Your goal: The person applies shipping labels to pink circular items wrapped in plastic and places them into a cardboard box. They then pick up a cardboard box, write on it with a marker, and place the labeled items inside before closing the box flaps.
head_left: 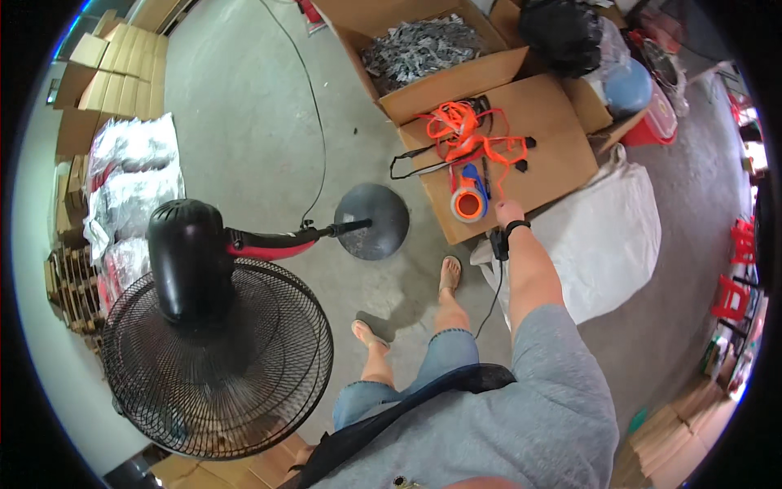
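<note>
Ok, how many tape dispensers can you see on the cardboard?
1: a blue tape dispenser near the edge of the cardboard, just left of the right hand. Others could be hidden under the orange straps.

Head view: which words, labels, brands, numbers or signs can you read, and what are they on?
None can be read.
Orange straps, tape roll: any print is too small.
Fan: no lettering made out.
Red baskets: too small and blurred.

Bright; glare on plastic wrap; soft shadow on floor; edges bent, dark
</note>
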A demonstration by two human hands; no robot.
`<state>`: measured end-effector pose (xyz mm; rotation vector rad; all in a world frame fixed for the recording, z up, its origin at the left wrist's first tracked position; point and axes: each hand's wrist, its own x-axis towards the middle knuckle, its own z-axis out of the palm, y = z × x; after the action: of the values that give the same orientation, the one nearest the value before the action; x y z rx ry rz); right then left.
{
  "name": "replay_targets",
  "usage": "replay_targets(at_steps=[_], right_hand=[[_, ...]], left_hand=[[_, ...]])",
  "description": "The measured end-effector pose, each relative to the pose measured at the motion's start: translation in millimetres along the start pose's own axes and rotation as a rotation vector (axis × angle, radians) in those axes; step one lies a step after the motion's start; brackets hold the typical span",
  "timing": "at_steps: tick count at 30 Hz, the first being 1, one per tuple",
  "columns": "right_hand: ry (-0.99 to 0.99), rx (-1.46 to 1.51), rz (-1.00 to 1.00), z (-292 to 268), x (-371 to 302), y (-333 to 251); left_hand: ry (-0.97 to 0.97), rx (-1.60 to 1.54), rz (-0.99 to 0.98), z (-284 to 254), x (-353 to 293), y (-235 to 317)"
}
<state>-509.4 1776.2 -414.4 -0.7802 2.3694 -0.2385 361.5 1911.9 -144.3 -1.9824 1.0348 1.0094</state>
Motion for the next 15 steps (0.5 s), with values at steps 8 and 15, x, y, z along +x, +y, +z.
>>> replay_targets(at_steps=[8,15], right_hand=[[-0.035,-0.050,0.159,12,82,-31],[-0.031,-0.045,0.186,9,59,-29]], left_hand=[[-0.035,-0.500,-0.441,55,-140,33],[-0.069,-0.715,-0.517,73,-166,67]])
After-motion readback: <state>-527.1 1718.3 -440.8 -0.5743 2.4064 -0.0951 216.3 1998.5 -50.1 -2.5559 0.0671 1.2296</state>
